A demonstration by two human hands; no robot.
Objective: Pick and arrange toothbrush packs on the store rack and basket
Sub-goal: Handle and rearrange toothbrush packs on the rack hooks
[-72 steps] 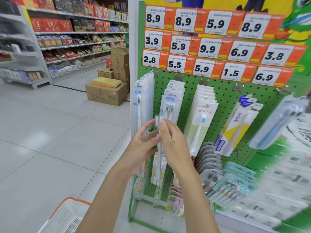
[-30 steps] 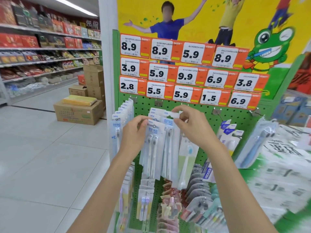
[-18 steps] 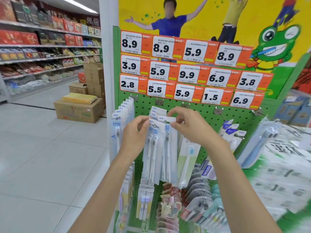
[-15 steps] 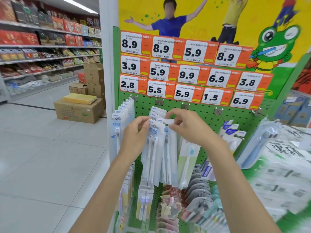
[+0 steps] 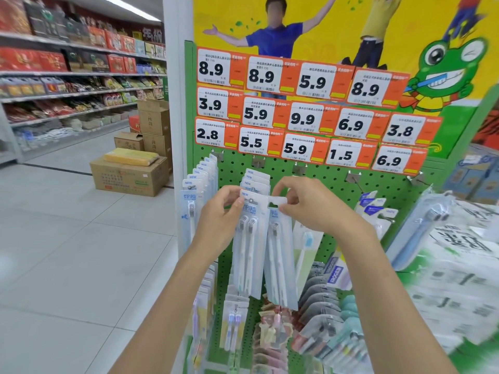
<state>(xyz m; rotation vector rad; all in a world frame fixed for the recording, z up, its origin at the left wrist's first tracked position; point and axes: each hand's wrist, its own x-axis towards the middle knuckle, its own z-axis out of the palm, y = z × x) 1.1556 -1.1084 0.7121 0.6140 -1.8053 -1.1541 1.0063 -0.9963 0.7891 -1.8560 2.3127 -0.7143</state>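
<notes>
A green pegboard rack (image 5: pixel 332 182) carries rows of hanging toothbrush packs. My left hand (image 5: pixel 218 220) pinches the top of a clear twin toothbrush pack (image 5: pixel 249 255) at the front of the second hook's row. My right hand (image 5: pixel 307 205) pinches the white hang tab of a second, similar pack (image 5: pixel 280 263), held just right of the first and in front of the rack. More packs hang behind on the same hook (image 5: pixel 255 179). The basket is out of view.
Orange price tags (image 5: pixel 302 114) cover the top of the rack. More pack rows hang on the left hook (image 5: pixel 198 190), to the right (image 5: pixel 415 233) and below (image 5: pixel 321 314). Cardboard boxes (image 5: pixel 129 174) sit on the tiled floor beside a white pillar; stocked shelves line the far left.
Since 2.4 s ago both hands rose from waist height to the second hook's row. In the last second they lowered slightly, each keeping its pinch on a pack's top.
</notes>
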